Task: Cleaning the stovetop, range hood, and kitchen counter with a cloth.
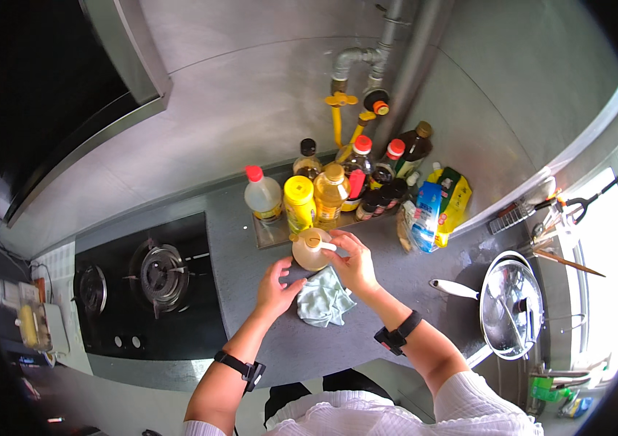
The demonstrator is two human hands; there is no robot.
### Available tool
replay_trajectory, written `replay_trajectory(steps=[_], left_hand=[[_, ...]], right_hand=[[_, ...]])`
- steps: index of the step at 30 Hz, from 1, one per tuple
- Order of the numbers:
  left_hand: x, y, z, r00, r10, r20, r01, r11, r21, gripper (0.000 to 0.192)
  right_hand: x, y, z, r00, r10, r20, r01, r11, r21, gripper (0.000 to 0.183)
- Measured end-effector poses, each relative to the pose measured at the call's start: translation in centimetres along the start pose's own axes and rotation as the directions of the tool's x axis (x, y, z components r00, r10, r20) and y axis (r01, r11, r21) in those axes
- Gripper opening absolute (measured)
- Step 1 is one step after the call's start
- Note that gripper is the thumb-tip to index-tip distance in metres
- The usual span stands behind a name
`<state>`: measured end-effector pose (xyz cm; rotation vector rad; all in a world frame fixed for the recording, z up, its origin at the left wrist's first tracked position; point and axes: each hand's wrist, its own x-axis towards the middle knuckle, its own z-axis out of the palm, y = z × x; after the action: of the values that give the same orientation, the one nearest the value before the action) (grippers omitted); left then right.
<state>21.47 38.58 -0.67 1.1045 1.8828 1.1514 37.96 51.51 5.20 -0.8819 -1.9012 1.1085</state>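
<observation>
A translucent oil pot (309,257) with a tan lid stands on the grey countertop, before the metal tray of bottles. My right hand (357,264) has its thumb and forefinger closed on the pot's pale handle. Just left of the pot, my left hand (278,288) is held with its fingers apart, holding nothing. A crumpled light green cloth (324,300) lies on the counter between my hands, right below the pot.
Behind the pot, a metal tray (268,238) bears several sauce and oil bottles. A black gas hob (118,327) is at the left. Food bags (428,218) and a lidded pan (510,310) are at the right.
</observation>
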Motion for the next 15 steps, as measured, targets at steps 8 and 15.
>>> replay_trajectory(steps=[8,15], left_hand=[[-3.3,-3.1,0.4,0.97,0.116,0.212,-0.186,0.918,0.35,0.032],[-2.5,-1.4,-3.2,0.962,0.275,0.008,-0.256,0.886,0.385,0.02]], right_hand=[[2.8,-2.8,5.0,0.999,-0.028,0.029,0.028,0.999,0.018,0.024],[5.8,-3.2,6.7,0.95,-0.308,-0.052,0.298,0.943,-0.147,0.022]])
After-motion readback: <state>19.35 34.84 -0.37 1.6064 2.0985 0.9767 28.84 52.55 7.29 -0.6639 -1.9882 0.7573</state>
